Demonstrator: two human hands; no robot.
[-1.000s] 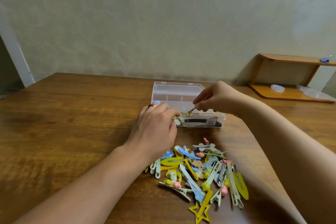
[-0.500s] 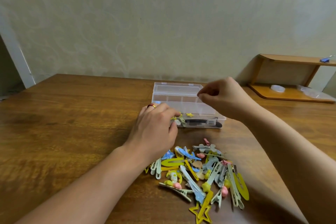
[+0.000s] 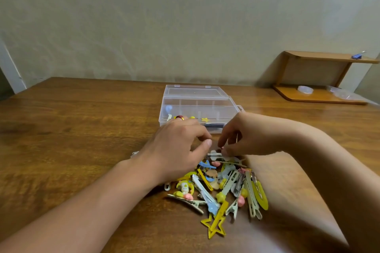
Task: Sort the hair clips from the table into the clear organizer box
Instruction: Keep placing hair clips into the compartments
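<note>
1. Table [image 3: 82, 129]: brown wood, carrying everything below.
2. Clear organizer box [image 3: 197, 101]: lid open, at the far middle, beyond both hands. A few small items lie in its near compartments, a yellow star [image 3: 205, 119] among them; most cells look bare.
3. Pile of hair clips [image 3: 222, 185]: on the table nearer than the box, just under the hands. Long axes point every way; several long clips on the right side run roughly near-to-far.
4. Left hand [image 3: 176, 148]: fingers curled over the pile's far edge, thumb forward; whether it grips a clip cannot be told.
5. Right hand [image 3: 244, 135]: fingertips bent down onto a pale clip [image 3: 216, 154] at the pile's top, seemingly pinching it.
6. Yellow star clip [image 3: 216, 223]: nearest piece, its long bar slanting toward the upper right.
7. Handling judgement: clips look light, stiff and smooth, prone to tangle. Pinch one mid-length, across the flat faces, and lift clear.
</note>
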